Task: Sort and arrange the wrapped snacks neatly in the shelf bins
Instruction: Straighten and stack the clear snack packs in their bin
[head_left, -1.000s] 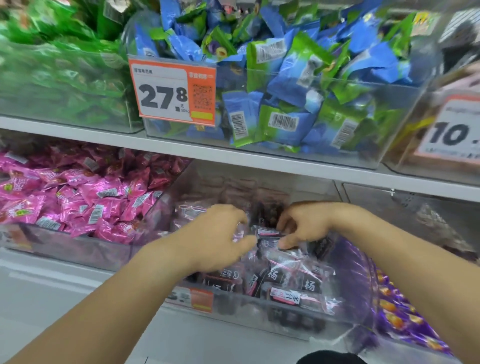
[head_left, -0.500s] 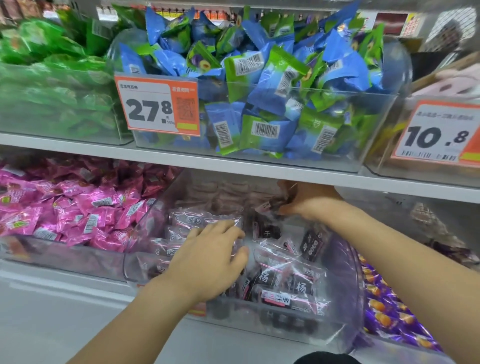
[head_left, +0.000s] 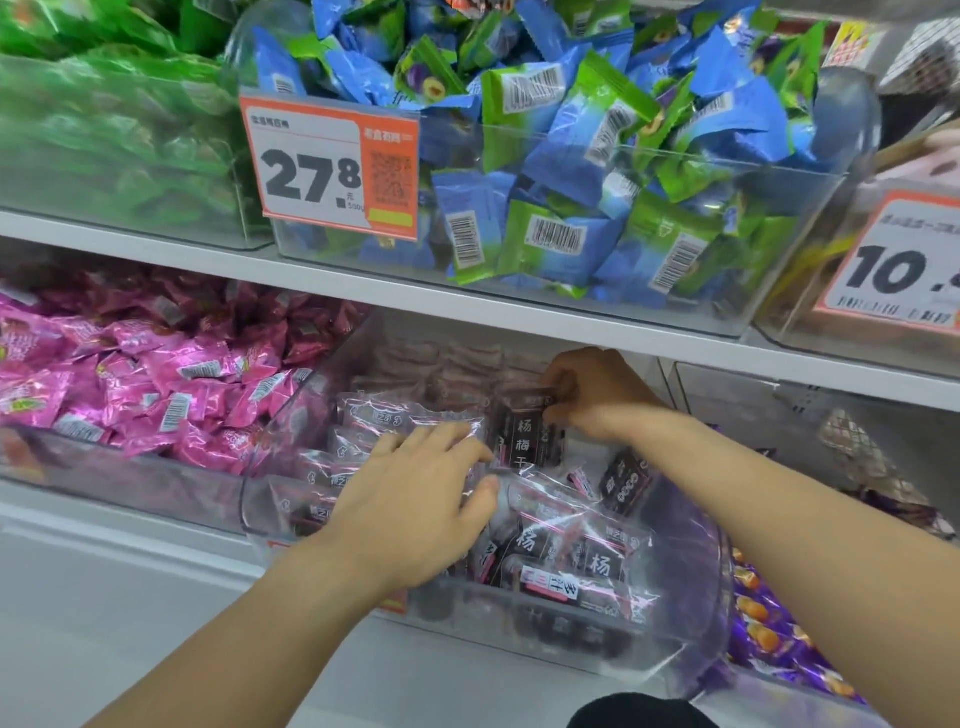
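Reaching into the clear bin (head_left: 691, 613) at lower centre of the frame, both hands are seen among dark wrapped snacks (head_left: 566, 551). One dark snack packet (head_left: 524, 434) is pinched upright at its top edge by the right hand (head_left: 597, 395), grip closed on it, near the bin's back. The left hand (head_left: 415, 504) is laid flat, fingers spread wide, on the packets at the bin's left half, nothing gripped. Pink snacks (head_left: 156, 374) are piled at left; blue-green snacks (head_left: 571, 156) fill the upper bin behind a price tag (head_left: 332, 166).
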